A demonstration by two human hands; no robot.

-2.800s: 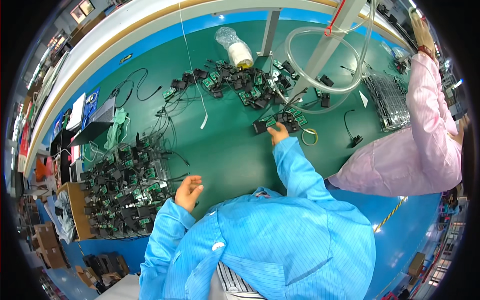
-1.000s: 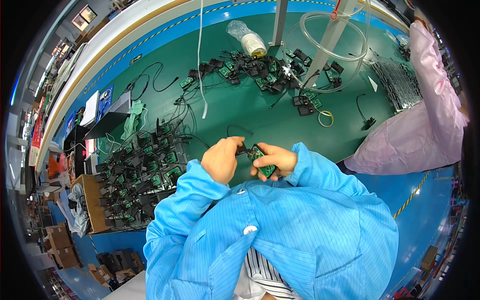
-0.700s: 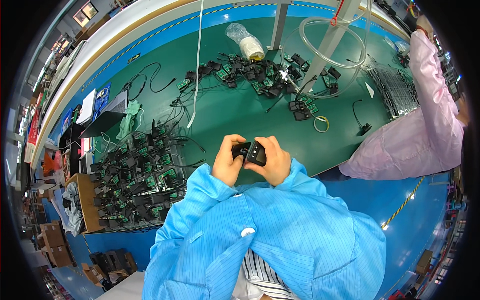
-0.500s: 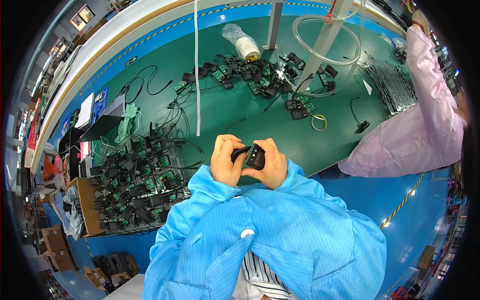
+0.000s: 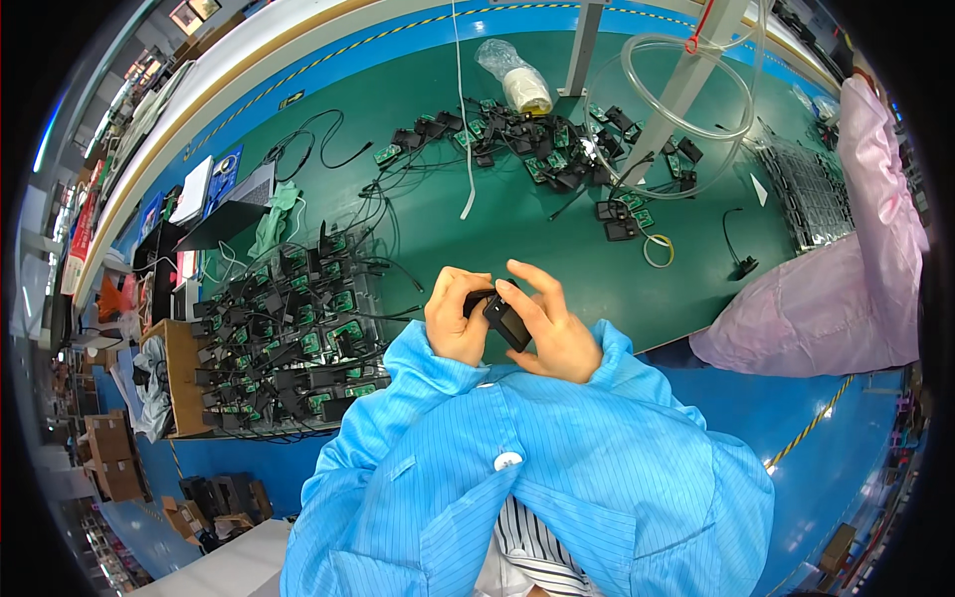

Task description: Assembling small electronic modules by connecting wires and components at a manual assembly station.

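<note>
- Close to your chest, above the near edge of the green table [image 5: 517,239], both your hands meet on one small black module [image 5: 505,320].
- Your left hand [image 5: 456,326] has its grip curled shut around the module's left end, fingers wrapped over the top.
- Your right hand [image 5: 550,328] pinches the module's right side, thumb and forefinger closed on it and the other fingers spread along its edge.
- Judging by its size and hard casing, the module is probably light and stiff, with smooth faces that could slip; take it by the casing's edges.
- On your left, a dense batch of like black modules with green circuit boards [image 5: 288,338] sits wired together, well apart from your hands.
- Further across the table lies a second scatter of boards and cables [image 5: 537,149], beside a coil of clear tubing [image 5: 686,109] looped around a metal post [image 5: 686,75].
- A white strap [image 5: 464,149] hangs down over the middle of the table, and a bagged roll [image 5: 517,85] rests near the far edge.
- A small yellow ring [image 5: 658,251] lies just beyond your right hand's side, apart from the module.
- At your right, a co-worker's pink sleeve [image 5: 856,269] leans onto the table, beside a tray of parts [image 5: 801,194]; keep those separate from your own hands.
</note>
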